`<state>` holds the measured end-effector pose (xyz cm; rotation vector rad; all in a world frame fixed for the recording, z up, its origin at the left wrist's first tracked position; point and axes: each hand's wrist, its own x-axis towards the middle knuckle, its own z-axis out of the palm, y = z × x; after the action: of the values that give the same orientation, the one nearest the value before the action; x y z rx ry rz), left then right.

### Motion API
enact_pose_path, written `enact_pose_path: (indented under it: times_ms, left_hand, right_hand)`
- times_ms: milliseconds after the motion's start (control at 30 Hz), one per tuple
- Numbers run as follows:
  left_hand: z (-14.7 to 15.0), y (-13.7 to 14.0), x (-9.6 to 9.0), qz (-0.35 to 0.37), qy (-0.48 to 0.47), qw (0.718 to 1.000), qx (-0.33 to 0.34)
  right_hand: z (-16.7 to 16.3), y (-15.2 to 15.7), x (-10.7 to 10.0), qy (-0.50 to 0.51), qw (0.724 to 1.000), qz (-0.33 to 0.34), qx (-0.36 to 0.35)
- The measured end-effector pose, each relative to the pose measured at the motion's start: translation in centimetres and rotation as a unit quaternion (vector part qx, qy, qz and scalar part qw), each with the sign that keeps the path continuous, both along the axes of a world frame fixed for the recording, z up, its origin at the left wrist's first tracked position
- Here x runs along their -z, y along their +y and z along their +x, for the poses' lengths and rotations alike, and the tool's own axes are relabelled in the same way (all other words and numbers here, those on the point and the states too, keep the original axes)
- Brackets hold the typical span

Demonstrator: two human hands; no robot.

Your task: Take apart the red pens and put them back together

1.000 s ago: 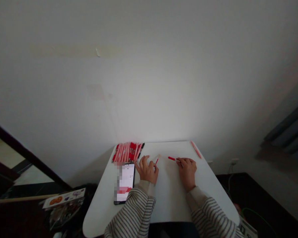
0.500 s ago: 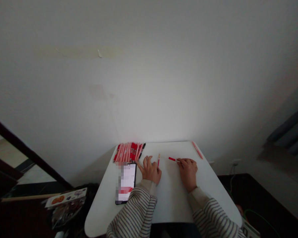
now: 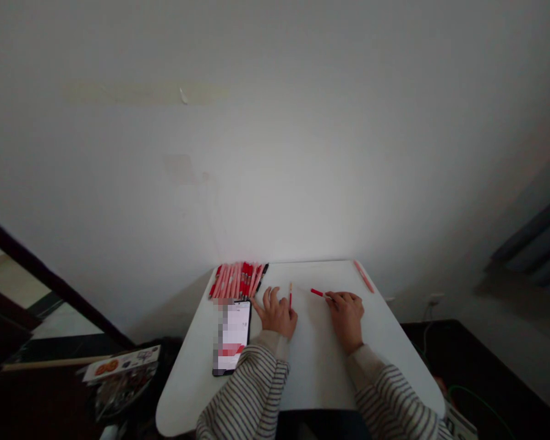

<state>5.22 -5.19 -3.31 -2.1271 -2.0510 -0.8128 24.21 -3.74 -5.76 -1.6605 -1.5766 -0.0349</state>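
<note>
My left hand [image 3: 277,315] rests on the white table [image 3: 318,366], its outer fingers spread and its thumb and index finger closed on a thin red pen part [image 3: 290,296]. That part points away from me and has a pale orange far end. To the right, my right hand [image 3: 347,315] pinches a short red pen [image 3: 318,293], which points left with a darker section at the fingertips. A gap separates the two pieces. The fingers hide the near ends of both. By my left little finger lies a phone [image 3: 233,336] with a lit, partly blurred screen.
A row of pink and red pens [image 3: 233,280] lies at the table's far left, with a black one at its right end. One pink pen [image 3: 363,277] lies near the far right edge. The wall [image 3: 284,153] stands directly behind the table. A filled bag [image 3: 123,385] sits lower left.
The thin red part in my left hand has swung slightly to the left at its far end and stands straighter. My right hand has hardly moved.
</note>
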Motion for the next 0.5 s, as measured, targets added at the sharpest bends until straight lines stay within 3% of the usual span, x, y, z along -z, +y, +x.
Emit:
enact_pose_path:
  times_ms: [500]
  left_hand:
    - [-0.26, 0.02, -0.23, 0.003, -0.025, 1.0, -0.014]
  right_hand:
    - [0.02, 0.09, 0.17, 0.006, 1.0, -0.002, -0.01]
